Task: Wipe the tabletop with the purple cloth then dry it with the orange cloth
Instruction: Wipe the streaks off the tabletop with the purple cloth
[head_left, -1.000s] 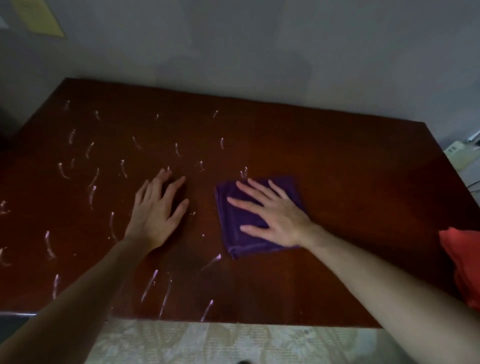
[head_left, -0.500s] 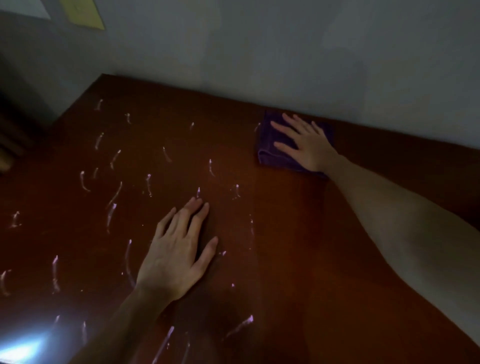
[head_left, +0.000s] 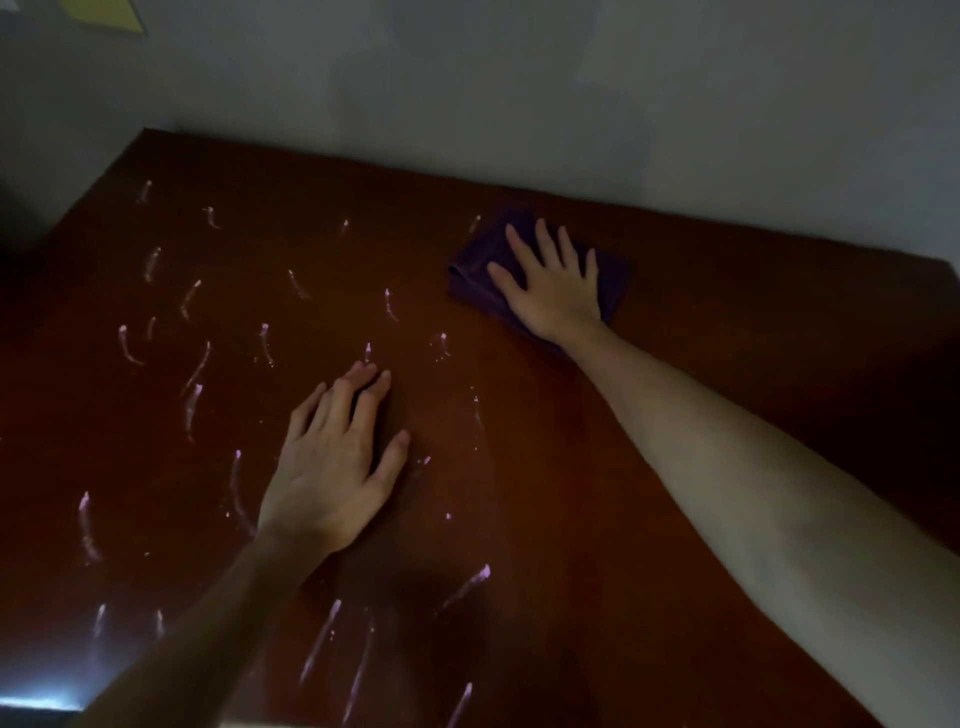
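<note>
A dark reddish-brown tabletop (head_left: 675, 291) is seen from above, its far edge set against a pale grey wall (head_left: 519, 93). No container is shown on it. The folded purple cloth (head_left: 475, 270) is laid flat on the tabletop near that far edge, just short of the wall and towards the tabletop's right half. The cloth is covered by the right hand (head_left: 553, 291), which is spread wide, palm down, with straight fingers (head_left: 519, 247) fanned out and pointed towards the wall; the cloth is pressed under the palm rather than gripped, and its dark edges are left showing to the left of the thumb and to the right of the little finger. The right forearm is stretched from the near right corner of the tabletop up to the cloth. The left hand (head_left: 332, 467) is rested flat on the bare tabletop, nearer than the cloth and to its left, well apart from it; its fingers are held fairly straight and close together, the thumb is splayed to the right, and nothing is held in it. Pale, thin streaks (head_left: 195, 366) are scattered over the tabletop's left half and around the left hand, while the surface to the right of the cloth is seen without them. A yellow sheet (head_left: 111, 13) is fixed to the wall beyond the tabletop's far left corner.
</note>
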